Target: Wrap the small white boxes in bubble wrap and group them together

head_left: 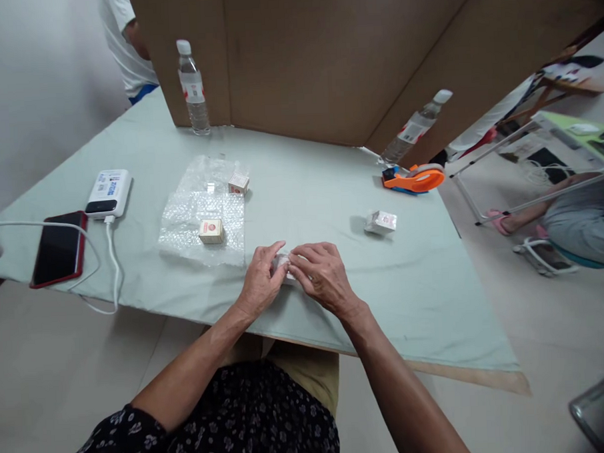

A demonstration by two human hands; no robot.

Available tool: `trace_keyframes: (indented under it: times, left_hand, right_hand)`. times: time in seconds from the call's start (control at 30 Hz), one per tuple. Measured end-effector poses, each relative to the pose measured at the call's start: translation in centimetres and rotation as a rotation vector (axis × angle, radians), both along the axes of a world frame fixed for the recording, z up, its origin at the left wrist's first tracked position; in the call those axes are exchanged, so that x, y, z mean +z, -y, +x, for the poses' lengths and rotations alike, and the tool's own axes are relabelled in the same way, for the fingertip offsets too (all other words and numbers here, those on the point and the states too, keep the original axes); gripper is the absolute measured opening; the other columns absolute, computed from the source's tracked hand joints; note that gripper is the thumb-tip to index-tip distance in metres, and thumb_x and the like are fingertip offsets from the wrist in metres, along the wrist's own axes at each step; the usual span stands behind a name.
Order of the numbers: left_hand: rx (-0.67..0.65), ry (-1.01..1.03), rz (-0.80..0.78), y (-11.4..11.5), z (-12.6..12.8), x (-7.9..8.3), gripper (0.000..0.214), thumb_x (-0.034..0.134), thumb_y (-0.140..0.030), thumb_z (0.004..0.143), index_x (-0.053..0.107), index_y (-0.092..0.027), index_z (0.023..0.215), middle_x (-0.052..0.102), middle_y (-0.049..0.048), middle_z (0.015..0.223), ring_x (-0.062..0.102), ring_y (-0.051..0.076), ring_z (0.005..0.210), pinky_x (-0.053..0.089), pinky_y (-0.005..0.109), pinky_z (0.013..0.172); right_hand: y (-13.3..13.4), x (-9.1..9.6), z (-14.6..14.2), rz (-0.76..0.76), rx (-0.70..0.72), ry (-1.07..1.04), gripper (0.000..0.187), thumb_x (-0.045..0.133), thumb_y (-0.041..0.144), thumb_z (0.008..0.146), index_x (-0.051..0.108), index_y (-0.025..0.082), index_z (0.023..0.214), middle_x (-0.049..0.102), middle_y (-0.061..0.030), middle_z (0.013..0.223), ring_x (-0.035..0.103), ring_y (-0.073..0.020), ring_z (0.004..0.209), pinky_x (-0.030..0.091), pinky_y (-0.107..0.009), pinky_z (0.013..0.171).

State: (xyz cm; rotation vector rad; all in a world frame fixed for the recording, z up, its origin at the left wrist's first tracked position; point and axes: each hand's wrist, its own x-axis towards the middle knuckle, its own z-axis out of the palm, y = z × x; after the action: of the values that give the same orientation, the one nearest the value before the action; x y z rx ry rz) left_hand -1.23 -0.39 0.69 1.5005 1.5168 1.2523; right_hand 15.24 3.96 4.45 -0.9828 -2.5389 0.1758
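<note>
Near the table's front edge, a small whitish box sits between my two hands, mostly covered by the fingers. My left hand grips its left side with thumb and fingers. From the right, the bent fingers of my right hand press on its top and side. Whether this box has a wrapping is hard to make out. To the left, a small cream box with a red mark rests on a sheet of bubble wrap. Another small box stands at the sheet's far right edge. A box in clear wrap lies to the right.
An orange tape dispenser lies at the right edge. Two water bottles stand before a tall cardboard panel. On the left are a white power bank, its cable and a phone. Other people are partly visible beyond the table.
</note>
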Motion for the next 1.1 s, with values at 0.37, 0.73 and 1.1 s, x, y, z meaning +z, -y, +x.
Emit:
trace_keyframes:
  times: [0.37,0.73,1.1]
  left_hand:
    - [-0.070,-0.152,-0.045,0.0,-1.3,-0.4,0.044,0.061,-0.029,0.087,0.060,-0.019,0.130,0.054,0.0121,0.123,0.057,0.024,0.113,0.048,0.042,0.103]
    - [-0.389,-0.316,-0.010,-0.7,-2.4,1.3,0.069,0.063,-0.017,0.076,0.044,-0.018,0.143,0.059,0.0128,0.135,0.055,0.027,0.123,0.047,0.046,0.105]
    - [-0.471,-0.284,0.037,-4.2,2.4,3.3,0.047,0.065,-0.015,0.069,0.062,-0.020,0.115,0.066,0.0071,0.116,0.060,0.024,0.108,0.053,0.040,0.093]
  right_hand:
    - [0.6,-0.6,0.9,-0.066,-0.022,0.125,0.047,0.070,0.026,0.081,0.059,0.019,0.125,0.057,-0.0182,0.138,0.047,-0.0350,0.133,0.040,-0.050,0.103]
    - [0.7,-0.7,2.4,-0.137,-0.022,-0.014,0.043,0.071,0.025,0.076,0.058,0.022,0.117,0.055,-0.0164,0.140,0.048,-0.0334,0.133,0.040,-0.050,0.105]
    - [-0.6,0.2,7.2,-0.218,-0.122,-0.106,0.043,0.066,0.026,0.078,0.058,0.024,0.120,0.055,-0.0143,0.141,0.050,-0.0326,0.133,0.042,-0.052,0.105]
